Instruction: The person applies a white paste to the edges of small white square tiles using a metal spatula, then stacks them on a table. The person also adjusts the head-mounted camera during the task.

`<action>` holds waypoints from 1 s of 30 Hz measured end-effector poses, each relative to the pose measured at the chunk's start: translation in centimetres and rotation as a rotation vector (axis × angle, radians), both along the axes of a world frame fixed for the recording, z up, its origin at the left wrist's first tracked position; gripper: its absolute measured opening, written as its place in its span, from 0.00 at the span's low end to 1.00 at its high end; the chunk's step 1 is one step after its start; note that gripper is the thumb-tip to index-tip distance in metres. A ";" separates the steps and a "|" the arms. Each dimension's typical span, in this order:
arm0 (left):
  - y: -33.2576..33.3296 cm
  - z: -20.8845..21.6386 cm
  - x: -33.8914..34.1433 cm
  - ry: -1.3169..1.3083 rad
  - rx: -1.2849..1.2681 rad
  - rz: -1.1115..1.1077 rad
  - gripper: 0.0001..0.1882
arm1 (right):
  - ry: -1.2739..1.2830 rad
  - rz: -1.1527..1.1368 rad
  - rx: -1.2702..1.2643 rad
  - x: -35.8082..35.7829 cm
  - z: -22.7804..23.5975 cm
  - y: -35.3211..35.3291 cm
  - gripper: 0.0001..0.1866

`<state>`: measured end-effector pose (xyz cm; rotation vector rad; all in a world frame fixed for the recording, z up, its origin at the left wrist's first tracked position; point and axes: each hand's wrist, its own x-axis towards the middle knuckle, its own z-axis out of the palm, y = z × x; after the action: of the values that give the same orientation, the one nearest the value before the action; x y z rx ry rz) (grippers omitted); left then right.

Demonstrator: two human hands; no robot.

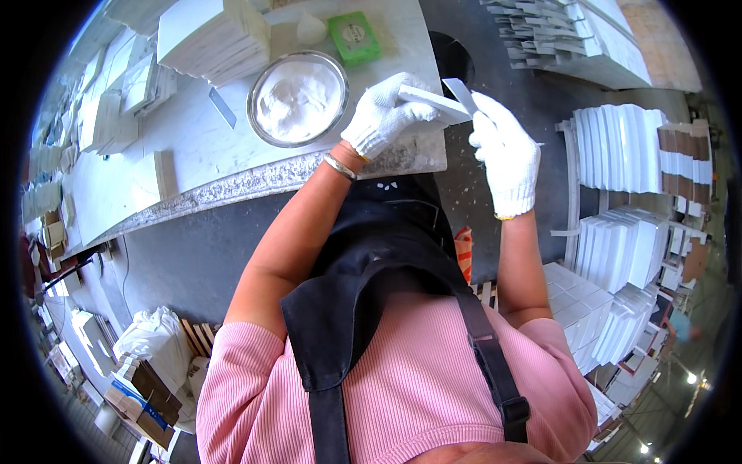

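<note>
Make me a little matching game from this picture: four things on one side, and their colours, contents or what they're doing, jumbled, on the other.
Column one:
1. Metal bowl
2. Small box
3. Left hand
4. Apron

Column two:
A. Holding a pale slab
B. Black, worn over a pink shirt
C. Containing white paste
D. Bright green

Pairs: 1-C, 2-D, 3-A, 4-B
</note>
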<state>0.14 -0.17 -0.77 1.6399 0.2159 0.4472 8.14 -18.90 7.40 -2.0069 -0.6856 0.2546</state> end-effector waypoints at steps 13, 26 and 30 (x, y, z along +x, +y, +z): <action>-0.1 0.7 -0.5 0.033 0.088 0.037 0.12 | 0.143 0.013 0.066 -1.9 -0.4 1.3 0.16; -1.2 1.0 -1.3 -0.043 -0.664 -0.054 0.14 | 0.181 -0.059 0.167 0.1 1.7 -3.8 0.25; -1.9 1.6 -1.6 -0.027 -0.918 -0.177 0.18 | 0.132 -0.107 0.120 0.8 2.3 -4.2 0.22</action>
<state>-1.43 -2.09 0.80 0.7419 0.2094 0.1798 8.95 -23.07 9.69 -1.8869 -0.4973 0.2737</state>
